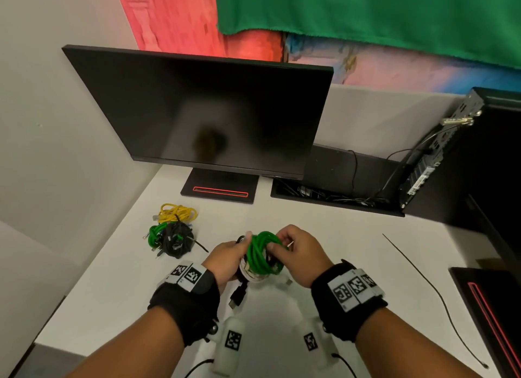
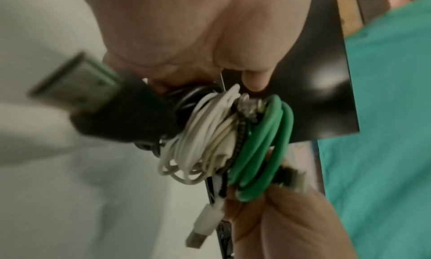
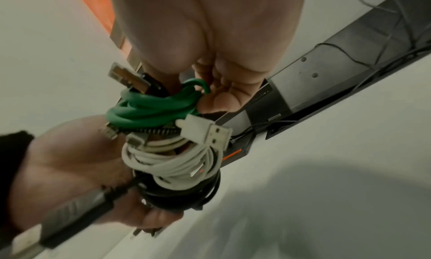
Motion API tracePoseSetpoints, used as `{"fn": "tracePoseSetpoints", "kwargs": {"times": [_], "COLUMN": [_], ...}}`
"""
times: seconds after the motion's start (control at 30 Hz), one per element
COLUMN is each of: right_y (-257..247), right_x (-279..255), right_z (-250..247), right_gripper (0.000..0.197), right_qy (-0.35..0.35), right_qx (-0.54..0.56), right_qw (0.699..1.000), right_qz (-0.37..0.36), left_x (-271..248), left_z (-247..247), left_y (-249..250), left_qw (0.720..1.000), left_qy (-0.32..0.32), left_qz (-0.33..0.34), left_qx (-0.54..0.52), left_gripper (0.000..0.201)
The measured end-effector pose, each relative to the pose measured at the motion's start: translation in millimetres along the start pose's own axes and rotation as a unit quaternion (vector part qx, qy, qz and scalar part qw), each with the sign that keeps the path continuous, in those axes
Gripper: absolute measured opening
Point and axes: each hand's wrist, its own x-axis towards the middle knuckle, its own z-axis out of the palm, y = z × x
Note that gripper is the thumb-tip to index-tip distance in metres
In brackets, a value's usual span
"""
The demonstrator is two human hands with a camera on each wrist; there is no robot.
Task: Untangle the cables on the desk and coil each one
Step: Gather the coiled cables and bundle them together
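A stack of coiled cables is held above the white desk (image 1: 352, 250) between both hands — a green cable (image 1: 263, 252) coiled at the far end, a white cable (image 2: 203, 139) in the middle, a black cable (image 3: 184, 194) nearest the left palm. A thin braided black-and-white cable (image 3: 151, 131) is wedged between green and white. A black plug with a metal tip (image 2: 77, 86) and a white USB plug (image 3: 210, 132) stick out. Further left, a pile of cables (image 1: 172, 231) — yellow, green, black — lies on the desk.
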Motion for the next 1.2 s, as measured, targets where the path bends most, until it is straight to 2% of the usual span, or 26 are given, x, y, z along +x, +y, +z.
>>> {"fn": "tracePoseSetpoints", "kwargs": {"times": [0.1,0.17,0.3,0.43,0.53,0.6,0.63,0.67,0.73,0.8,0.87,0.93,1.03,1.1,1.2], "right_y": [-3.5,-6.9,-10.0,-4.8,6.7,20.7,29.4,39.7,68.5,104.4,137.5,169.6,200.2,197.2,175.5], "right_x": [-3.1,-7.0,-16.3,-23.3,-29.3,-36.9,-41.4,-45.5,-51.7,-57.3,-70.6,-85.9,-102.0,-102.7,-96.8], "right_z": [10.3,16.1,22.8,21.8,12.2,-3.3,-14.0,-27.6,-62.8,-107.5,-147.9,-171.9,-178.4,-176.7,-163.2], "right_gripper": [0.019,0.02,0.016,0.014,0.023,0.048,0.058,0.061,0.046,0.025,0.028,0.036,0.048,0.044,0.03], "right_qy": [0.027,0.028,0.056,0.056,0.035,0.011,0.001,0.001,0.041,0.097,0.107,0.079,-0.019,-0.02,0.022], "right_qx": [-0.01,-0.027,-0.041,-0.012,0.002,-0.031,-0.045,-0.054,-0.083,-0.188,-0.282,-0.343,-0.406,-0.39,-0.337], "right_qw": [0.999,0.999,0.995,0.997,0.999,0.999,0.997,0.994,0.982,0.942,0.887,0.843,0.811,0.817,0.853], "right_qz": [-0.015,-0.038,-0.075,-0.057,-0.008,0.033,0.059,0.09,0.162,0.259,0.35,0.406,0.421,0.425,0.397], "left_x": [-4.5,-9.8,-18.1,-16.5,-14.2,-13.4,-12.9,-12.6,-10.4,-8.5,-9.6,-12.9,-13.1,-14.0,-17.1], "left_z": [-4.3,-5.7,-3.1,5.6,14.9,22.8,26.0,28.7,30.6,28.1,25.9,26.6,30.4,33.4,34.4], "left_y": [0.0,2.0,9.5,8.9,2.5,-2.1,-4.4,-6.4,-11.1,-16.0,-20.4,-22.6,-25.7,-26.1,-24.2], "left_qw": [0.996,0.994,0.992,0.994,0.993,0.992,0.991,0.991,0.993,0.996,0.997,0.997,0.998,0.998,0.998], "left_qy": [-0.033,-0.071,-0.098,-0.064,-0.05,-0.055,-0.058,-0.059,-0.047,-0.028,-0.022,-0.029,-0.025,-0.027,-0.026], "left_qz": [-0.028,-0.008,0.03,0.065,0.104,0.116,0.12,0.121,0.11,0.089,0.076,0.073,0.065,0.064,0.064], "left_qx": [-0.08,-0.085,-0.074,-0.054,-0.036,-0.013,-0.004,0.002,-0.001,-0.009,-0.014,-0.016,-0.011,-0.008,-0.007], "left_gripper": [0.069,0.068,0.056,0.04,0.043,0.045,0.039,0.032,0.024,0.023,0.018,0.016,0.021,0.027,0.032]}}
